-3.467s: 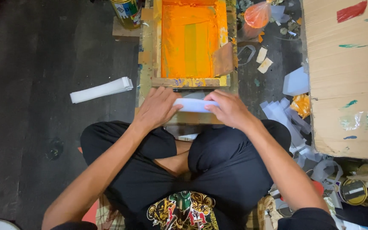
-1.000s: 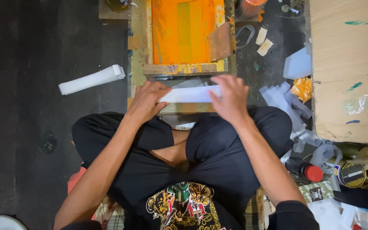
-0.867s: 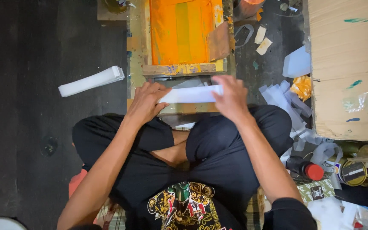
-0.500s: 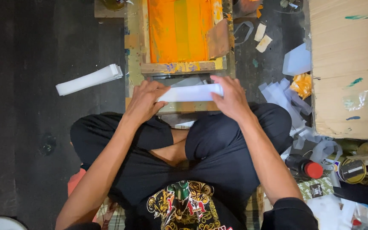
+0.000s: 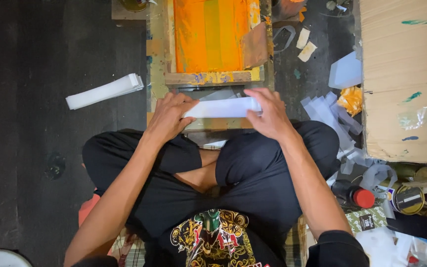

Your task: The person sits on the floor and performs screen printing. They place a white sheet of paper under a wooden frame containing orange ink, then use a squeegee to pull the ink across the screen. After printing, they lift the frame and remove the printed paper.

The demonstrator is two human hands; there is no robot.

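The person sits cross-legged on the dark floor [image 5: 35,74], both hands closed on one long white strip of paper [image 5: 222,107] held level just ahead of the knees. The left hand [image 5: 170,117] pinches the strip's left end, fingers curled over its top edge; the right hand [image 5: 272,114] grips the right end, thumb under and fingers wrapped over. The strip spans the gap between the two hands and hangs just above the near edge of a low wooden board.

Just beyond the hands lies a wooden printing frame [image 5: 208,76] with an orange mesh screen [image 5: 208,32], its near rail smeared with paint. Well off to the left of the left hand rests a stack of white strips [image 5: 106,91] on the floor. To the right of the right hand lie loose pale offcuts [image 5: 329,113], a crumpled orange scrap [image 5: 351,100] and a big cardboard sheet [image 5: 405,74]; nearer the right elbow stand a red-capped bottle [image 5: 356,195] and a round tin [image 5: 407,199].

Judging from the grip, handling this strip well calls for even tension from both ends so that it stays flat, with fingertips kept to the outer ends and away from the paint on the frame's rail. Keeping the strip parallel to that rail should help it sit square; a slack middle would likely sag and smudge
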